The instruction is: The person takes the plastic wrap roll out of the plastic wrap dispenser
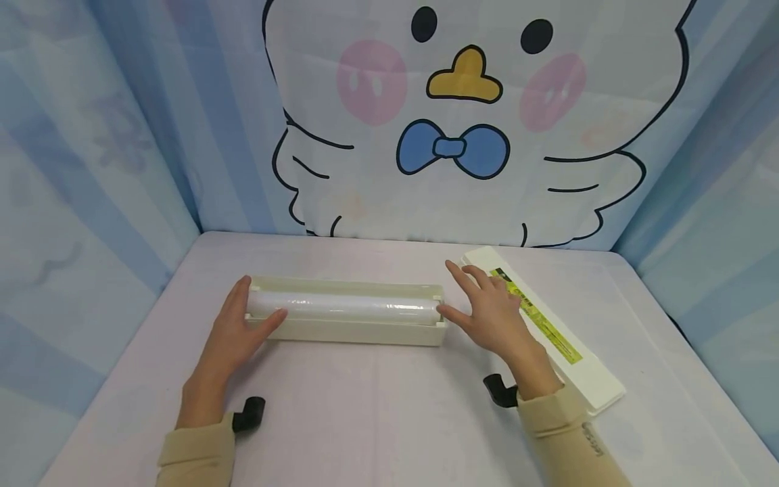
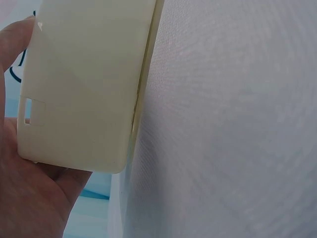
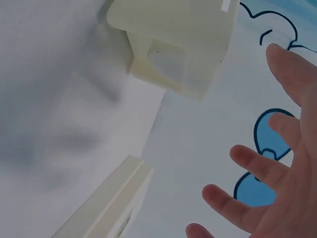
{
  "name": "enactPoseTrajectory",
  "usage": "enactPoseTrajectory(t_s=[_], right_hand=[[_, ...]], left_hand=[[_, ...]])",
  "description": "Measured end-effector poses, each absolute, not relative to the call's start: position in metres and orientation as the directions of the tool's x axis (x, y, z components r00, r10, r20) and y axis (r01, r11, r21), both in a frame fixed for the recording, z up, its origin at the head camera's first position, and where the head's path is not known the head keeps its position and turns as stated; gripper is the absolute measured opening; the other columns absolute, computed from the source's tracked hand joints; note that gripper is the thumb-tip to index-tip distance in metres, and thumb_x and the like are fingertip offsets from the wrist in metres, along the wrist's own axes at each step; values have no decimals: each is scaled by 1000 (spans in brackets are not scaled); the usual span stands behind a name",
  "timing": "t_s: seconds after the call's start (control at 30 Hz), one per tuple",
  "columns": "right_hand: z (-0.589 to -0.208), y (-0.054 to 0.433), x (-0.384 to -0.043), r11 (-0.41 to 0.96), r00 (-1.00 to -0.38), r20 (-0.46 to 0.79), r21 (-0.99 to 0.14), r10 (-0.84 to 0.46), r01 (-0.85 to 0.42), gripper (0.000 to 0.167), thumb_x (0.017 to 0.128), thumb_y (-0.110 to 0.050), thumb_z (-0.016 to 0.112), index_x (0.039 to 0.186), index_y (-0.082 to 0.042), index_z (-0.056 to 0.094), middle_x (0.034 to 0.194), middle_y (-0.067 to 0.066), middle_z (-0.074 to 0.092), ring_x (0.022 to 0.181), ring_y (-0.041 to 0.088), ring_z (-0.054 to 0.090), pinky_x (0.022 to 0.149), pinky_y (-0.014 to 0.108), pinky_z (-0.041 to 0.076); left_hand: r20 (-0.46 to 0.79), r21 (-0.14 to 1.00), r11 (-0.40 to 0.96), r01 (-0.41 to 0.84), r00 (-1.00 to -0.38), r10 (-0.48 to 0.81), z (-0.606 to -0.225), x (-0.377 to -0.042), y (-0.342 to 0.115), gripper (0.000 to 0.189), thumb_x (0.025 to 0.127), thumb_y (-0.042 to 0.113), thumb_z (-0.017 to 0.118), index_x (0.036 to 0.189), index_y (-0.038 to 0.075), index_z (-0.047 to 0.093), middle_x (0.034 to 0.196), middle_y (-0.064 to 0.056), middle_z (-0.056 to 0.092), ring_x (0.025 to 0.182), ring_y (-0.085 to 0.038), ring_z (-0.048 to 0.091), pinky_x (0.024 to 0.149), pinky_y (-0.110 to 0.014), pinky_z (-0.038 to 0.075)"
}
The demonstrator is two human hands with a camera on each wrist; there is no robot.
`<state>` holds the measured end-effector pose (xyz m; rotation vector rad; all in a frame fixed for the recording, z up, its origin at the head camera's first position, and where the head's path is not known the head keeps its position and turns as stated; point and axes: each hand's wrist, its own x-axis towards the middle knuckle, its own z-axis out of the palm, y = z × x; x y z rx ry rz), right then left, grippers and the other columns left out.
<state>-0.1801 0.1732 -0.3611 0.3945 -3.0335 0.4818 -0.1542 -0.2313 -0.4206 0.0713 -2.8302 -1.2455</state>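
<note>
A cream-coloured open dispenser box (image 1: 359,333) lies crosswise on the table, holding a shiny roll of plastic film (image 1: 347,308). My left hand (image 1: 228,345) grips the box's left end, thumb over the front edge and fingers round the end. In the left wrist view the box's front wall (image 2: 89,84) hides part of those fingers. Beside the right end, my right hand (image 1: 496,314) has its fingers spread and holds nothing. The right wrist view has the box end (image 3: 173,54) apart from that hand (image 3: 277,173).
A long white lid (image 1: 593,382) with a yellow-green label (image 1: 541,318) lies slantwise on the right, partly behind the right hand and forearm. The white-covered table (image 1: 365,419) meets a printed curtain (image 1: 377,189) at its back edge. Black mounts (image 1: 248,414) sit at both wrists.
</note>
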Motion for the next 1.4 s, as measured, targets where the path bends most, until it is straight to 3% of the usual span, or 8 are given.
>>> enactPoseTrajectory(t_s=[0.27, 1.4], right_hand=[[-363, 161, -182, 910, -951, 89, -275, -297, -310, 76, 96, -48, 66, 160, -26, 32, 156, 11, 37, 135, 50, 34, 95, 76, 32], [-368, 131, -189, 891, -908, 59, -174, -416, -419, 53, 95, -34, 73, 145, -26, 58, 139, 8, 60, 134, 45, 39, 98, 72, 30]], left_hand=[[22, 741, 671, -18, -998, -51, -418, -154, -231, 105, 95, 50, 66, 160, -1, 2, 165, -26, 5, 150, -45, 9, 116, -64, 14], [40, 740, 673, 1, -998, -43, -418, -154, -233, 104, 95, 50, 66, 160, -1, 4, 165, -26, 6, 150, -44, 9, 117, -62, 14]])
